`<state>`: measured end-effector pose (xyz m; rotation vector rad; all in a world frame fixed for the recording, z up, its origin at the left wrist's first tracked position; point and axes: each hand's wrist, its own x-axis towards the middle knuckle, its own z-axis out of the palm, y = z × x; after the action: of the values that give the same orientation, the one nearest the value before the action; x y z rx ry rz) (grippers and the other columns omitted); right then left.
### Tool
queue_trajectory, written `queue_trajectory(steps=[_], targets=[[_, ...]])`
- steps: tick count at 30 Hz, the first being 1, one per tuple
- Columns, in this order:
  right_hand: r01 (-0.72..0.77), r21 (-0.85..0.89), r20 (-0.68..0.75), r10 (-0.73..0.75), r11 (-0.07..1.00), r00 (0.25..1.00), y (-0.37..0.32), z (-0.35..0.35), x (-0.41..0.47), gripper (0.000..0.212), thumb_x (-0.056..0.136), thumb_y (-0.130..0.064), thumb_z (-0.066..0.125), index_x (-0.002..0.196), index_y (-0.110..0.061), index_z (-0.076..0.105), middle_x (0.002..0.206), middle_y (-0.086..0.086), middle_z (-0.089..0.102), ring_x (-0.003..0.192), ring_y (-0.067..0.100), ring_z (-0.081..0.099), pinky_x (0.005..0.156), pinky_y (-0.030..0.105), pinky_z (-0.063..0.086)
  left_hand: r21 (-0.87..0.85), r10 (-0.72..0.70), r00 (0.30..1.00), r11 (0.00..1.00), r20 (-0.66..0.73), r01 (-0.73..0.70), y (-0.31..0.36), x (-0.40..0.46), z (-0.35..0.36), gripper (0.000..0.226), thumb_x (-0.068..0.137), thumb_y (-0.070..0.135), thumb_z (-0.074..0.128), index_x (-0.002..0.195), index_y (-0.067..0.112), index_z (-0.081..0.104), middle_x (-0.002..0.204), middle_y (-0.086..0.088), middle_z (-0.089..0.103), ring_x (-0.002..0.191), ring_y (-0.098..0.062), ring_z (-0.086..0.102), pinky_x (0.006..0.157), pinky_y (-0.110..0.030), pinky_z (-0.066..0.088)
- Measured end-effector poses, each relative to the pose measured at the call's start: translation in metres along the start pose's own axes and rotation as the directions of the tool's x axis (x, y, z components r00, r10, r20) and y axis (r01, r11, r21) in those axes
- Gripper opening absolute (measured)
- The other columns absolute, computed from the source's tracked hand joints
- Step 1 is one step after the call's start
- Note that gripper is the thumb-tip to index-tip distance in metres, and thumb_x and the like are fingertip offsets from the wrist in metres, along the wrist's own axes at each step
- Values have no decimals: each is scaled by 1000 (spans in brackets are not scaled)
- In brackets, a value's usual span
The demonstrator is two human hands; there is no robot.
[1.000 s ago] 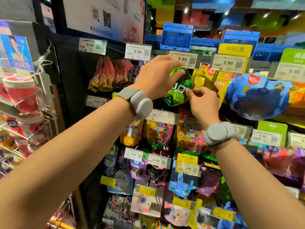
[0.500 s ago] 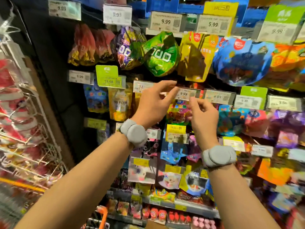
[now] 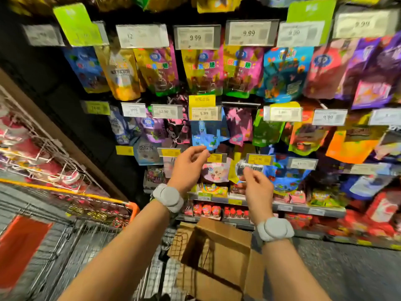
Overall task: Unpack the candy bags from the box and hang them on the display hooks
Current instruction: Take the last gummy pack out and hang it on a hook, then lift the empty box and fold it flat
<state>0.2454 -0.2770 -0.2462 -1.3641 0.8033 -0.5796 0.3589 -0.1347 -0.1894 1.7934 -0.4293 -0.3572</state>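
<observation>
cardboard box (image 3: 219, 253) open (below) | both hands (image 3: 188, 165) loosely curled, empty

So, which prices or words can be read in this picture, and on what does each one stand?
"9.99": price tag, top row.
"9,99": next price tag to its right.
"5.99": yellow price tag, middle row.
"12.90": tag left of it.
"9.99": white tag, middle row, right side.
Other tags and the candy bags' print: too blurred to read.

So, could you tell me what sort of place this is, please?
Most likely a supermarket sweets aisle: candy bags hang on display hooks under price tags, a wire shopping cart stands at left, and an opened cardboard box sits below.
</observation>
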Motion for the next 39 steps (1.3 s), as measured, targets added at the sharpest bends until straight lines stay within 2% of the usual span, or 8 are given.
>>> queue_trajectory(steps=[3, 10, 14, 21, 27, 31, 36, 39], targets=[[-88, -77, 20, 90, 993, 996, 40, -29, -11, 40, 98, -38, 58, 79, -3, 64, 66, 9, 57, 61, 22, 50, 60, 38, 40, -12, -134, 991, 991, -5, 134, -29, -20, 22, 25, 99, 28, 55, 118, 14, 61, 101, 6, 70, 89, 0, 66, 72, -18, 52], [-350, -263, -10, 360, 899, 933, 117, -81, -30, 37, 92, -58, 54, 89, -24, 68, 77, 1, 71, 69, 20, 66, 65, 40, 54, -22, -385, 921, 923, -50, 385, -122, -57, 47, 16, 95, 32, 61, 103, 20, 67, 95, -3, 74, 85, -19, 68, 75, -40, 55], [-475, -285, -67, 477, 833, 876, 162, -103, -46, 34, 96, -49, 55, 86, -19, 66, 76, 4, 69, 67, 19, 63, 62, 34, 51, -4, -522, 850, 852, -74, 524, -171, -74, 55, 21, 85, 49, 64, 84, 29, 69, 89, -8, 72, 78, -26, 67, 68, -37, 50], [-649, -165, -189, 622, 742, 759, 243, -121, -72, 25, 98, -27, 60, 80, -10, 57, 70, 11, 59, 55, 20, 51, 49, 30, 39, -99, -712, 699, 702, -71, 705, -251, -93, 52, 18, 99, 24, 55, 93, 9, 62, 78, -7, 61, 64, -21, 55, 48, -21, 43], [-722, -372, -254, 684, 583, 684, 407, -128, -77, 64, 65, -87, 45, 67, -25, 61, 78, 12, 70, 75, 36, 67, 75, 52, 57, -68, -778, 619, 627, -110, 776, -332, -94, 46, 21, 99, 28, 56, 105, 8, 58, 82, -6, 61, 64, -16, 57, 57, -29, 43], [-787, -399, -268, 761, 471, 591, 476, -133, -94, 56, 67, -78, 52, 72, -23, 63, 87, 13, 72, 86, 38, 68, 81, 51, 57, -1, -839, 527, 532, -138, 847, -403, -104, 58, 16, 97, 29, 58, 93, 14, 57, 82, -7, 63, 65, -16, 57, 55, -29, 46], [-821, -362, -240, 807, 442, 540, 464, -117, -83, 55, 91, -59, 55, 84, -5, 66, 70, 21, 60, 64, 39, 58, 64, 39, 51, 48, -857, 502, 500, -118, 865, -469, -108, 57, 22, 96, 25, 60, 110, 8, 58, 78, -8, 59, 59, -18, 53, 55, -29, 43], [-824, -352, -287, 786, 445, 547, 485, -119, -80, 51, 89, -54, 54, 62, -11, 58, 62, 17, 50, 59, 30, 49, 60, 41, 42, 104, -874, 475, 466, -98, 879, -503, -111, 54, 31, 93, 34, 65, 111, 9, 60, 86, -11, 65, 73, -24, 60, 67, -37, 50]])
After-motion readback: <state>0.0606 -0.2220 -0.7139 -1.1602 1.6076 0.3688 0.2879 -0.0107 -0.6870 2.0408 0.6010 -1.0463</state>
